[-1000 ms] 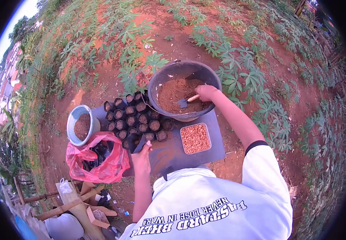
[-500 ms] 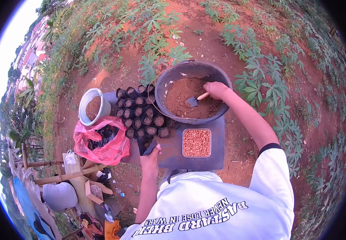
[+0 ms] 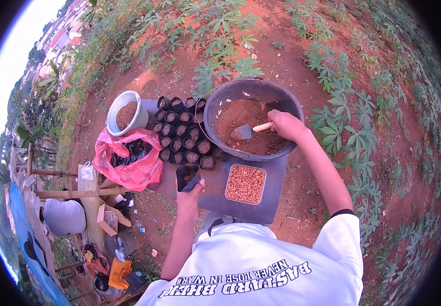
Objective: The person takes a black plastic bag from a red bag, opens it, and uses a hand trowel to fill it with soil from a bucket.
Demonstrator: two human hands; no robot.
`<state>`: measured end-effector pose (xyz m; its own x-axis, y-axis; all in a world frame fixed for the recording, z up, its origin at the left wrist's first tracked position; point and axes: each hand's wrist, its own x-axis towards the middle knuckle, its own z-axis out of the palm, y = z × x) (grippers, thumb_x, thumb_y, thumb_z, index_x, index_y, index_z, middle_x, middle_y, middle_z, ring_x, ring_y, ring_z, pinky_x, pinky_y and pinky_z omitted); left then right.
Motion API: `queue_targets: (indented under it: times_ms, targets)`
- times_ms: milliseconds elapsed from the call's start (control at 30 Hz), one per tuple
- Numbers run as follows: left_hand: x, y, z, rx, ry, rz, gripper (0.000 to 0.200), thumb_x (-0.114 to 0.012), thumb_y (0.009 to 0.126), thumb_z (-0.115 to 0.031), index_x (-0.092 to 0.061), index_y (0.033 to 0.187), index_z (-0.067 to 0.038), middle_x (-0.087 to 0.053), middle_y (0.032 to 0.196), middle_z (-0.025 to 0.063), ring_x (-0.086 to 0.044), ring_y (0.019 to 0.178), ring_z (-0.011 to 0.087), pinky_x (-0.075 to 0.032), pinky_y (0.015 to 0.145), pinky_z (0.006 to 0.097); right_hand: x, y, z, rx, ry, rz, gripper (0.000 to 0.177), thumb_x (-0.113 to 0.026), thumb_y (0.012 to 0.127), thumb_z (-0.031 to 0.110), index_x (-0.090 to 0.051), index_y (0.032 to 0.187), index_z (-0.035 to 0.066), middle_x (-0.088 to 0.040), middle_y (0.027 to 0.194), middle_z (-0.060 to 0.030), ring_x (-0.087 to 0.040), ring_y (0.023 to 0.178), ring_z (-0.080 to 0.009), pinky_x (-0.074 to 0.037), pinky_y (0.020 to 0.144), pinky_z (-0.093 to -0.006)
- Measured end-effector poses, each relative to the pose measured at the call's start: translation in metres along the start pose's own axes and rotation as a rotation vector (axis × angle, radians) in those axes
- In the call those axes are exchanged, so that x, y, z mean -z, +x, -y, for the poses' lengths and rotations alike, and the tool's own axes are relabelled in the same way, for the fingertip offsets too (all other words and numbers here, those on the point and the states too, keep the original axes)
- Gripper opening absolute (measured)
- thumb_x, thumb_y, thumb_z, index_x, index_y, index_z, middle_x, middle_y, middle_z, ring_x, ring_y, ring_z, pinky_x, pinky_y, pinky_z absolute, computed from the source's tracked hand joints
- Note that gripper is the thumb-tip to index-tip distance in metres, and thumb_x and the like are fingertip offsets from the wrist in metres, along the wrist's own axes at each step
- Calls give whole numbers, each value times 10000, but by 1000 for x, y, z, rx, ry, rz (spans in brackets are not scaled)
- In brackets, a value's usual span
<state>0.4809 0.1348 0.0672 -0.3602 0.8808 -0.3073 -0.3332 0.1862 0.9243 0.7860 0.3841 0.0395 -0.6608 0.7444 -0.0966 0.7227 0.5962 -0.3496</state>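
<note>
Black nursery bag (image 3: 187, 176) is pinched upright by the left hand (image 3: 190, 198) at the mat's (image 3: 215, 191) near left edge. Rightward, a trowel (image 3: 248, 131) is clasped by the right hand (image 3: 287, 125) inside the basin (image 3: 253, 81), blade pointed left toward the bag.

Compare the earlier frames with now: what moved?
The left hand keeps its hold on the small black bag, whose mouth now gapes open upward. The right hand still grips the trowel in the basin of soil, barely shifted. Seed tray and filled bags stayed put.
</note>
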Motion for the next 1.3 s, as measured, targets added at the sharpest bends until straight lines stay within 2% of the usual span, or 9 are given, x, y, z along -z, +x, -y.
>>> queue_targets:
  times_ms: [67, 400, 533, 633, 767, 933, 1033, 1100, 1300]
  targets:
    - [2, 0, 0, 8, 8, -19, 488, -686, 855, 49, -486, 1275, -99, -575, 1059, 25, -582, 881, 115, -486, 692, 261, 3, -8, 4, -7, 144, -104, 180, -659, 817, 46, -512, 920, 25, -598, 970, -165, -617, 961, -394, -494, 802, -485]
    - [-7, 14, -16, 10, 52, 46, 505, -726, 842, 18, -447, 1241, -119, -562, 1088, 23, -560, 957, 114, -489, 730, 260, 46, -48, 49, -144, 406, -231, 191, -702, 841, 83, -567, 932, -16, -614, 938, -177, -623, 888, -373, -482, 772, -439]
    - [-12, 26, -20, -21, 27, 93, 540, -722, 836, 13, -483, 1306, -106, -547, 1085, 9, -559, 954, 102, -487, 728, 262, 56, -64, 71, -195, 422, -299, 191, -704, 846, 76, -575, 945, -25, -607, 909, -167, -610, 837, -353, -475, 755, -414]
    - [-12, 42, -20, -3, 28, 159, 542, -740, 829, -8, -486, 1297, -110, -546, 1093, 11, -565, 946, 98, -490, 722, 259, 78, -78, 103, -401, 490, -305, 200, -702, 872, 75, -585, 997, -30, -607, 895, -147, -620, 832, -292, -489, 759, -389]
    - [-12, 63, -26, 34, 10, 224, 507, -736, 832, 2, -476, 1251, -113, -549, 1073, 7, -569, 908, 96, -491, 718, 260, 75, -93, 117, -370, 433, -422, 214, -700, 876, 61, -583, 1028, -35, -616, 925, -147, -621, 842, -284, -492, 778, -369]
    - [-2, 88, -28, 14, 29, 322, 492, -734, 834, 19, -445, 1208, -118, -552, 1044, -2, -561, 897, 81, -483, 723, 252, 80, -104, 153, -501, 431, -464, 215, -698, 875, 43, -583, 1038, -37, -614, 924, -138, -609, 825, -260, -477, 756, -345]
    - [12, 104, -27, -94, 105, 335, 499, -735, 834, 24, -429, 1201, -120, -551, 1028, 1, -560, 924, 95, -479, 797, 258, 75, -105, 174, -575, 456, -489, 208, -698, 873, 34, -587, 1037, -33, -616, 917, -126, -602, 817, -231, -467, 739, -332]
    - [25, 111, -31, -142, 157, 348, 556, -753, 805, 34, -403, 1222, -78, -510, 1149, 45, -532, 1045, 129, -454, 929, 271, 72, -102, 195, -607, 457, -501, 204, -698, 873, 29, -589, 1035, -31, -619, 913, -120, -598, 812, -218, -463, 732, -327]
    - [47, 117, -42, -178, 133, 358, 595, -725, 787, 99, -374, 1235, -73, -498, 1161, 61, -540, 1093, 133, -450, 952, 276, 66, -90, 242, -628, 430, -505, 196, -697, 870, 24, -593, 1027, -31, -628, 914, -112, -604, 824, -217, -466, 753, -320]
